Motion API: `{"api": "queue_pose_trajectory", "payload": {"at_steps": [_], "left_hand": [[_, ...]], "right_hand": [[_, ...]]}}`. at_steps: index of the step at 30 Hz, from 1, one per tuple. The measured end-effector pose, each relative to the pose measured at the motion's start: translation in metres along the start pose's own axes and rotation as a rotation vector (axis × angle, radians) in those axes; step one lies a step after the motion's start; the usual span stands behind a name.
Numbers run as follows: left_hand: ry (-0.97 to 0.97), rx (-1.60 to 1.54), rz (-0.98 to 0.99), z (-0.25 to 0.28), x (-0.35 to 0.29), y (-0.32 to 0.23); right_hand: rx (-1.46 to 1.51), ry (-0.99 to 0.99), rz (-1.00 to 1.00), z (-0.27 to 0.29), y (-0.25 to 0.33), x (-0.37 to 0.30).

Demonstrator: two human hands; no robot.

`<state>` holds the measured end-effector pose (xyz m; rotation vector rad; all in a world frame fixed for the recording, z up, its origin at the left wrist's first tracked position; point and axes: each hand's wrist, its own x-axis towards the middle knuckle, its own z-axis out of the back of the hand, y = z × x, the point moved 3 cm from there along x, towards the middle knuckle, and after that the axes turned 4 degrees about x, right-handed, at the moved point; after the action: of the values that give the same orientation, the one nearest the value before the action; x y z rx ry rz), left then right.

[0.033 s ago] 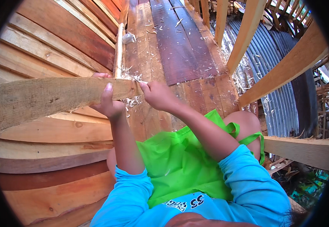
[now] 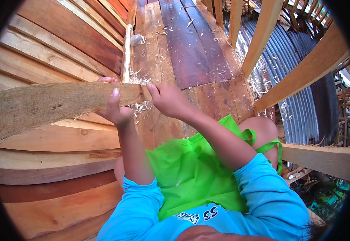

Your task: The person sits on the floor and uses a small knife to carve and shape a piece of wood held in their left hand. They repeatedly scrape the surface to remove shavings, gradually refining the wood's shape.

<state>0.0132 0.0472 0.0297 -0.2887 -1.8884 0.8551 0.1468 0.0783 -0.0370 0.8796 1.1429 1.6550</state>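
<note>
A long rough wooden plank (image 2: pixel 58 98) comes in from the left, and its narrow end lies between my hands. My left hand (image 2: pixel 116 110) is closed round it close to that end, with the thumb on the face turned to me and some fingers behind. At the very tip of the plank is my right hand (image 2: pixel 169 100), closed in a fist with the thumb pressed forward. What the right fingers hold is hidden by the hand. Thin pale wood shavings (image 2: pixel 142 106) lie just under and beyond the plank's end.
Stacked boards form a wall (image 2: pixel 62 48) on the left. The board floor (image 2: pixel 195 60) ahead carries scattered shavings. On the right stand slanted wooden posts (image 2: pixel 259 40), with corrugated metal sheets (image 2: pixel 291 84) beyond them. A green apron (image 2: pixel 195 168) covers my lap.
My right hand has shifted very slightly at the plank's tip, and a pale sliver seen there earlier no longer shows. My left hand keeps its grip.
</note>
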Motion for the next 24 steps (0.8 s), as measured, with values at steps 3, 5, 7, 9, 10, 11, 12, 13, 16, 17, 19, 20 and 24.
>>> {"api": "queue_pose_trajectory", "payload": {"at_steps": [3,5,7,9,10,11,12,13,16,17,19,20,24], "left_hand": [[0.042,-0.009,0.015,-0.003,-0.002,-0.002],[0.018,-0.015,0.028,-0.01,-0.005,-0.001],[0.026,-0.005,0.02,-0.004,-0.001,-0.001],[0.058,-0.001,0.019,0.005,0.002,0.002],[0.068,-0.006,0.016,0.003,0.001,0.003],[0.077,-0.01,0.013,0.001,0.001,0.004],[0.083,-0.014,-0.002,-0.002,0.002,0.003],[0.073,-0.022,0.021,-0.001,0.002,0.003],[0.06,-0.018,0.039,0.008,0.004,0.005],[0.061,-0.003,0.019,0.01,0.006,0.004],[0.063,0.003,0.001,0.004,0.004,0.002],[0.07,-0.005,-0.002,-0.005,0.003,0.001],[0.036,0.02,0.07,0.007,0.002,0.002]], "right_hand": [[0.044,-0.178,0.161,-0.009,-0.002,0.0],[0.072,-0.023,-0.009,-0.01,-0.032,0.003],[0.064,0.039,-0.05,-0.009,-0.025,0.005],[-0.005,0.001,0.012,0.0,0.001,0.0],[0.016,-0.034,0.04,-0.007,-0.008,0.001],[0.036,-0.068,0.069,-0.019,-0.023,0.003],[0.056,-0.1,0.109,-0.019,-0.022,0.004],[0.047,-0.032,0.028,-0.017,-0.028,0.005],[0.03,0.063,-0.067,-0.008,-0.018,0.004],[0.024,0.024,-0.009,-0.006,-0.002,0.002],[0.016,-0.034,0.015,-0.007,-0.007,-0.001],[0.018,-0.056,-0.014,-0.016,-0.034,0.004],[-0.052,0.054,-0.067,-0.011,-0.021,0.001]]}}
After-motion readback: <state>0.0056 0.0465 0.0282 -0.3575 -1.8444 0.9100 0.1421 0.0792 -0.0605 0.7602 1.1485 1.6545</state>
